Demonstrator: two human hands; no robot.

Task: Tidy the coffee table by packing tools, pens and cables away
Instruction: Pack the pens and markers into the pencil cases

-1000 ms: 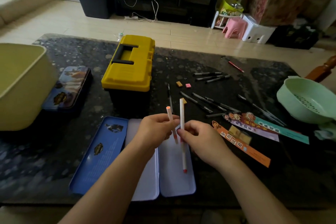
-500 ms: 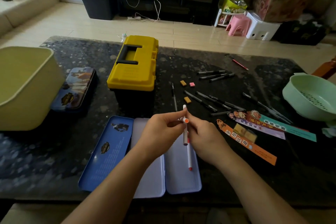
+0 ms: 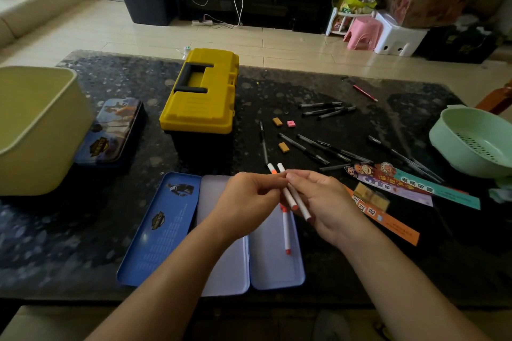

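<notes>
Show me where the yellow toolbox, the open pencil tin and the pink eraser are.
yellow toolbox (image 3: 205, 108): head view, middle of its yellow lid.
open pencil tin (image 3: 267, 271): head view, bare inside of its right half.
pink eraser (image 3: 291, 124): head view, its top face.

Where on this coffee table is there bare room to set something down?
Bare tabletop lies near-left, between the yellow bin and the open tin; also near-right, past the orange strip, and along the far edge between the toolbox and the red pencil. Crowded: from the toolbox to the green colander, with loose pens, erasers and paper strips.
</notes>
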